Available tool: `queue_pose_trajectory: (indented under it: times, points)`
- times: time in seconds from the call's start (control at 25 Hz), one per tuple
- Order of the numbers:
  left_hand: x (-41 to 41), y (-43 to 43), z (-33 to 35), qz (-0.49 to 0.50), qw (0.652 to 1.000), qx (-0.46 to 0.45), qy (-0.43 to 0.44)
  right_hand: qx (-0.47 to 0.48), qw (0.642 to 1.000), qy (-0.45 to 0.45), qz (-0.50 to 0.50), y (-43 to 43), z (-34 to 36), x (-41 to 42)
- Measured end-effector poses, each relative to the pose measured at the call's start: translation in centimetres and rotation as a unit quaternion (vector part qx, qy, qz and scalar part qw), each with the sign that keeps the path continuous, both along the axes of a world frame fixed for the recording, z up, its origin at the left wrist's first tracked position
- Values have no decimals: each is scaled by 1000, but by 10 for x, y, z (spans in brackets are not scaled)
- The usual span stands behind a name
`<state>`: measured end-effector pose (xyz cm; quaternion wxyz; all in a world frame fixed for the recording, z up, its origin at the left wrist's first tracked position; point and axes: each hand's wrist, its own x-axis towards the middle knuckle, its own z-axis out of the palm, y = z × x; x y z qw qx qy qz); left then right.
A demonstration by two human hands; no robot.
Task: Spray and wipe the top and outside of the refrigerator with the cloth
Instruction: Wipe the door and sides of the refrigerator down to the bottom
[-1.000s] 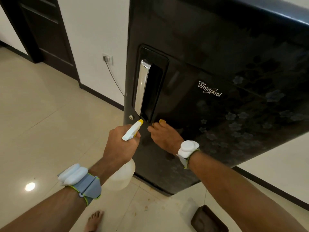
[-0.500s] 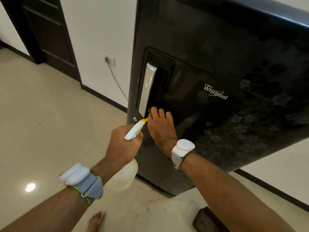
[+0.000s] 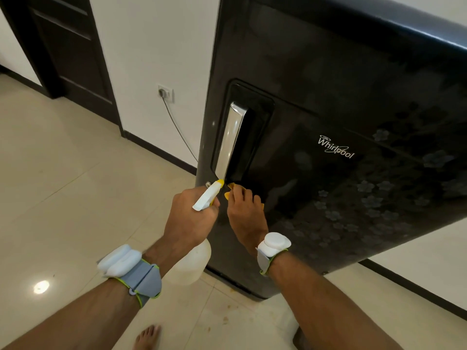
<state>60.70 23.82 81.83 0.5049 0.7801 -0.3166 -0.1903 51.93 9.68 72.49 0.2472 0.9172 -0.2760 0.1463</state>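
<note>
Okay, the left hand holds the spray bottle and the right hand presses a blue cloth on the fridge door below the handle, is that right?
Nearly. The head view shows the cloth under the right hand is yellow, not blue; the left hand does hold the spray bottle.

- left hand (image 3: 188, 218) fisted round spray bottle (image 3: 207, 197) neck, knuckles up; forearm comes in from lower left
- left wrist band (image 3: 131, 271) grey with white unit
- right hand (image 3: 245, 213) palm down, fingers straight, pressing yellow cloth (image 3: 231, 186) flat
- right wrist band (image 3: 273, 246) white, forearm from lower right
- bare foot (image 3: 147, 337) at bottom edge
</note>
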Motion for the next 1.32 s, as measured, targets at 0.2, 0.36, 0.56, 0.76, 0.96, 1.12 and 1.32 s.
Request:
queue_pose_trajectory:
  times: [0.2,0.36,0.56,0.76,0.96,1.12,1.32]
  points:
    - [12,-3,1,-16,1000,-2,1,88,991,-26,-95,19,3,7]
    - [25,-7,-5,-49,998,29,-1,145,984,-58,-86,38,1,-4]
    - [39,-16,0,-89,996,27,0,123,985,-72,-101,20,7,33]
    - [68,-16,4,-124,992,26,-11,148,969,-42,-195,40,-5,28]
    - [86,-16,5,-139,990,24,10,196,951,-106,-212,49,9,31]
    - [91,-21,12,-160,987,16,18,245,952,-132,-127,71,34,25]
    - [102,-27,15,-157,987,1,28,30,935,-345,-80,54,128,42]
